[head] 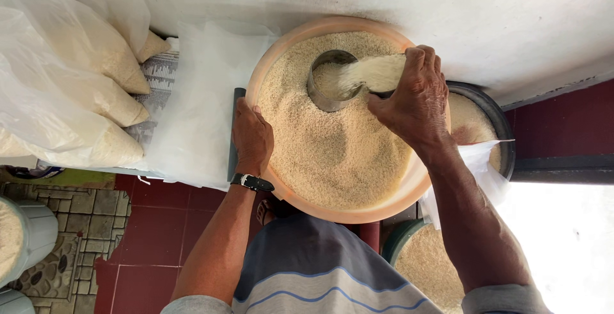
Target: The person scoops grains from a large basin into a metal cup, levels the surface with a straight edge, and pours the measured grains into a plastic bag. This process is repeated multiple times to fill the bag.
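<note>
Striped grey and blue cloth of the person's shirt (307, 269) fills the bottom of the view, with both bare forearms reaching up and away from it toward a wide, round, pale orange plastic basin (272, 64) heaped with white rice (332, 148).

On the near left rim of that basin rests the left hand (252, 136), fingers curled over the edge and gripping it; a black wristwatch with a silver buckle (252, 181) sits just below it on the wrist. Across the basin, the right hand (416, 100) is closed around some kind of scoop or cup, mostly hidden under the fingers, so I cannot tell its shape. From it a stream of rice (374, 72) pours sideways, toward the left hand's side, into a round shiny metal measuring can (329, 84) standing upright, sunk into the rice at the far part of the basin.

Beyond the right wrist, partly tucked under the basin, stands a dark-rimmed round tub of rice (486, 119), and a clear plastic bag (476, 173) hangs just under that forearm. Below the right elbow sits a green-rimmed bucket of rice (422, 263). Out past the left hand, well apart, clear plastic sacks of rice (70, 77) lie stacked, with dark red floor tiles (153, 243) under the left forearm.
</note>
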